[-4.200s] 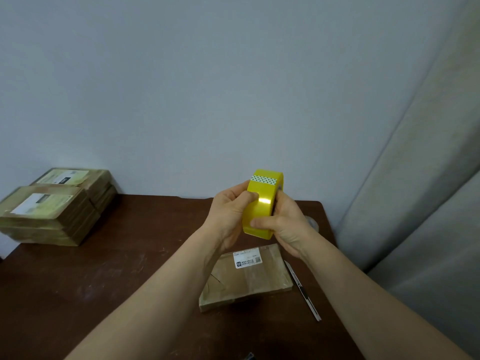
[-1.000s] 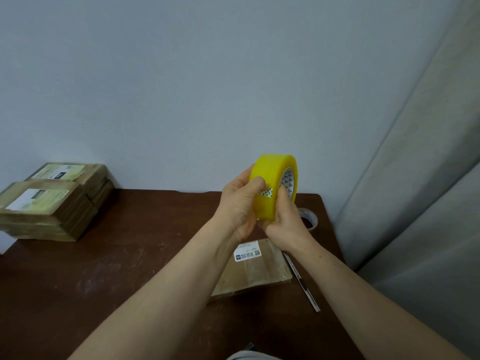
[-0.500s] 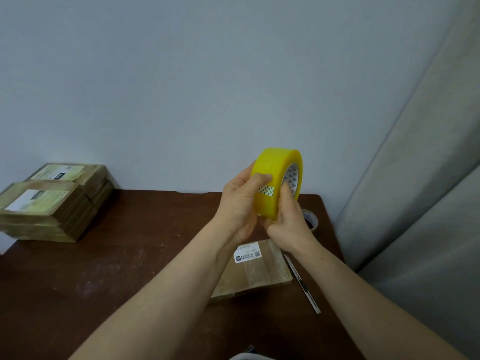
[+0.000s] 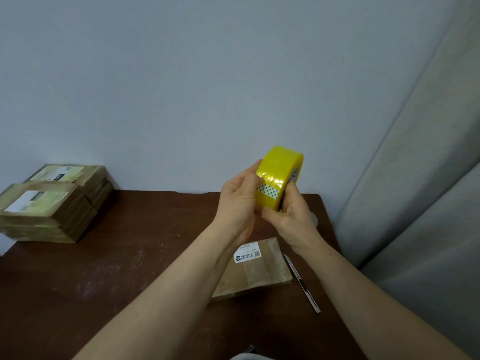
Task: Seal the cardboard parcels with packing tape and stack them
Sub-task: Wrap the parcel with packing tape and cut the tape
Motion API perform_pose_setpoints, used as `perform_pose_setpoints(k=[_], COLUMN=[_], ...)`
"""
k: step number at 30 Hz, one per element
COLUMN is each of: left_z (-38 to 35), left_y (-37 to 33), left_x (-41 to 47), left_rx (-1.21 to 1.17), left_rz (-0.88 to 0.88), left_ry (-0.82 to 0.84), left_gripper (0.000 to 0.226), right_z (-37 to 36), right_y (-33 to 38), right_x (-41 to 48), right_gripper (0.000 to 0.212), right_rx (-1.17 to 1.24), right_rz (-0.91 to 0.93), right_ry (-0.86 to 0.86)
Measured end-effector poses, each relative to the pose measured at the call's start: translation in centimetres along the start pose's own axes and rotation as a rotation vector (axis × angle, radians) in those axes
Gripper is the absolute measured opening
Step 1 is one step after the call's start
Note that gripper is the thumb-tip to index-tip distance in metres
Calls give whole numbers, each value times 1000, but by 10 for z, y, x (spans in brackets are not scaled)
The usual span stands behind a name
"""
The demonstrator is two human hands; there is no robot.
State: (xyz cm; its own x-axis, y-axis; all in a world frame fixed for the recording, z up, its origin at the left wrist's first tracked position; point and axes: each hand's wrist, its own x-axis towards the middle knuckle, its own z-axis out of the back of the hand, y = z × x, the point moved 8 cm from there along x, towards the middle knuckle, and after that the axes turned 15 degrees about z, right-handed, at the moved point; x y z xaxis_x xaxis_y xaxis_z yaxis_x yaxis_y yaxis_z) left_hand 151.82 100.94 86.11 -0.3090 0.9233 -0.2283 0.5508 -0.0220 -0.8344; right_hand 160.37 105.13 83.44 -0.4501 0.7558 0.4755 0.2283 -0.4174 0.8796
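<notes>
tape roll [image 4: 278,170] has rotated, left hand [image 4: 237,203] and right hand [image 4: 293,216] fingers [image 4: 290,189] gripping it.

Bare left hand [image 4: 237,201], right hand [image 4: 291,216]

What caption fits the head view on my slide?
Left hand and right hand grip a yellow tape roll above a cardboard parcel on the brown table; stacked parcels far left.
</notes>
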Motion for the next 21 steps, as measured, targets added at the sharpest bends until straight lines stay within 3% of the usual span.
perform_pose_setpoints(k=[5, 13, 21], left_z=[-3, 7, 11], left_y=[1, -3, -1], left_x=[-2, 1, 5], left_rx=[68, 32, -75], left_rz=[-12, -10, 27], left_ry=[87, 34, -43], left_gripper=[44, 21, 14], right_z=[1, -3, -3], right_y=[-2, -1, -1], right_x=[1, 0, 0], right_gripper=[49, 45, 46], right_rx=[132, 41, -53], right_rz=[-2, 29, 40], right_ry=[-7, 30, 40])
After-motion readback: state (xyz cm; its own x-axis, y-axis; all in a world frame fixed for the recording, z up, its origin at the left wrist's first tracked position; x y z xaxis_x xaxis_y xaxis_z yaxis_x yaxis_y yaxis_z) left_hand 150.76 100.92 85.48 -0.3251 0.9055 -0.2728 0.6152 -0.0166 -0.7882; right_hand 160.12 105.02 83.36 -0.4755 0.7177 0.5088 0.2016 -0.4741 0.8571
